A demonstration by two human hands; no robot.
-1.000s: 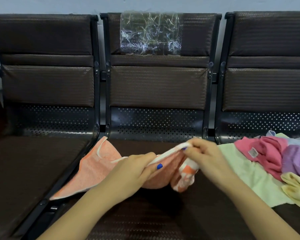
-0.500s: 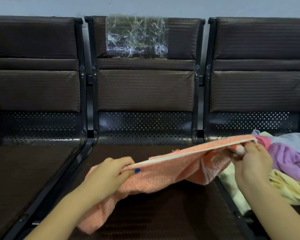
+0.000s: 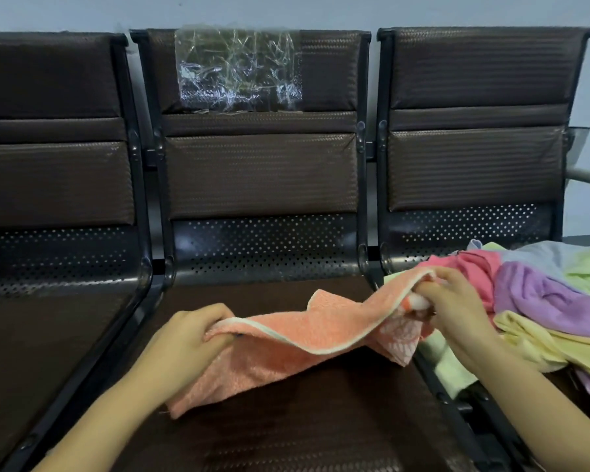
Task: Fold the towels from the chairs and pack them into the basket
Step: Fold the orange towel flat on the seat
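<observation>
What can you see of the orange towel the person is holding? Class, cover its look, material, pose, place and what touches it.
The orange towel looks like soft terry cloth, salmon-orange with a pale cream border. It hangs slack, partly doubled over, above the middle chair's seat. The left hand grips its left end low down; the right hand pinches its right end higher, beside the pile of towels. Its lower edge droops onto the seat.

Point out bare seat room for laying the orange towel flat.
Left seat is bare. Middle seat is bare in front of the orange towel held by both hands. Right seat is crowded with the towel pile.
</observation>
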